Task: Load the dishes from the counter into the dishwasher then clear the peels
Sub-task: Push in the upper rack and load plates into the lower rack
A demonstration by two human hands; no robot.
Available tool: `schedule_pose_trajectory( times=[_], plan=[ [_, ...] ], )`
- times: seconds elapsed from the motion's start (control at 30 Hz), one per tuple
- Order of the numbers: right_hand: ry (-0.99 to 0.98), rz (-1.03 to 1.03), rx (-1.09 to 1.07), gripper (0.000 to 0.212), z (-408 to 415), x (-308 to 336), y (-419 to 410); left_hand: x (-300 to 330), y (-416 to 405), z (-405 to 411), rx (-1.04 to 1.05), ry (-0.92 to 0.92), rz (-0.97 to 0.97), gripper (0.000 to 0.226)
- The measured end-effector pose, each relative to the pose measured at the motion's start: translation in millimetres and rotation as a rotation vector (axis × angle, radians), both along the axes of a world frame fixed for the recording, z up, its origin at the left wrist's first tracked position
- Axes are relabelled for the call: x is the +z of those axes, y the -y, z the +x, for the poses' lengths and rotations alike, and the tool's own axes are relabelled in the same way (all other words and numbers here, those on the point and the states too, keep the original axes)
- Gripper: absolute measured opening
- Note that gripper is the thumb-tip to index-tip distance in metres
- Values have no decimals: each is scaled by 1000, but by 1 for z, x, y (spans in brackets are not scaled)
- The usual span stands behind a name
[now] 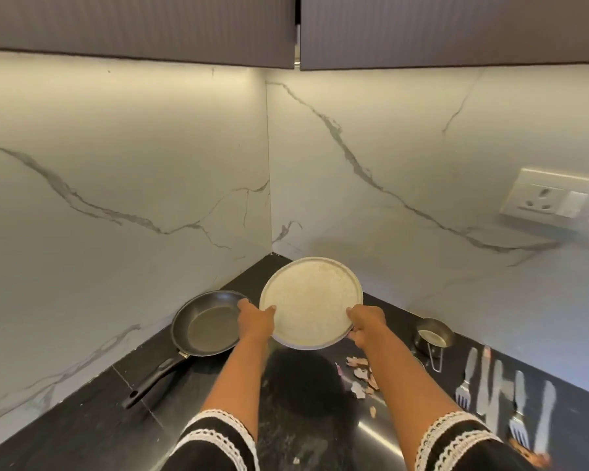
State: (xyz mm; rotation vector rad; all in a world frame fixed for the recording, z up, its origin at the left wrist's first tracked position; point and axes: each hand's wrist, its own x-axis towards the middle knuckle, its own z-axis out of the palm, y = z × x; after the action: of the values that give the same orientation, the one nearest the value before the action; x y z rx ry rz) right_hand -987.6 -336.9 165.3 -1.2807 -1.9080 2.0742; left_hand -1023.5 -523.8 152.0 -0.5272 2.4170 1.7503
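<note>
A round pale metal plate (312, 300) is held tilted above the black counter (92, 416), its face turned toward me. My left hand (255, 318) grips its left rim and my right hand (366, 323) grips its right rim. A black frying pan (206, 324) with a long handle lies on the counter to the left. A small steel cup (432, 334) with a wire handle stands to the right. Pinkish peels (361, 373) lie scattered under my right forearm. Forks and knives (504, 399) lie at the right.
White marble walls meet in the corner behind the plate. Dark upper cabinets (136, 25) hang overhead. A wall socket (555, 198) sits at the right. More peels (531, 453) lie at the bottom right edge. No dishwasher is in view.
</note>
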Motion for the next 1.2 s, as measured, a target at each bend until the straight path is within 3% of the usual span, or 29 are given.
schedule_pose_trajectory(
  times=[0.23,0.33,0.43,0.8,0.9,1.2],
  plan=[
    [-91,-19,-17,32,70,16,-16,21,0,38,-99,-45,-57,49],
    [-127,-21,-22,25,114,16,-26,29,-11,61,-159,-107,-41,7],
    [-152,-9,-45,27,159,15,-39,31,-27,82,-227,-145,-48,27],
    [-211,64,-248,33,332,41,-105,61,-133,194,-495,-299,-4,19],
    [-210,117,-350,23,389,49,-127,70,-173,231,-622,-313,-33,17],
    [-204,184,-728,23,570,58,-172,80,-294,369,-1030,-399,-25,18]
  ],
)
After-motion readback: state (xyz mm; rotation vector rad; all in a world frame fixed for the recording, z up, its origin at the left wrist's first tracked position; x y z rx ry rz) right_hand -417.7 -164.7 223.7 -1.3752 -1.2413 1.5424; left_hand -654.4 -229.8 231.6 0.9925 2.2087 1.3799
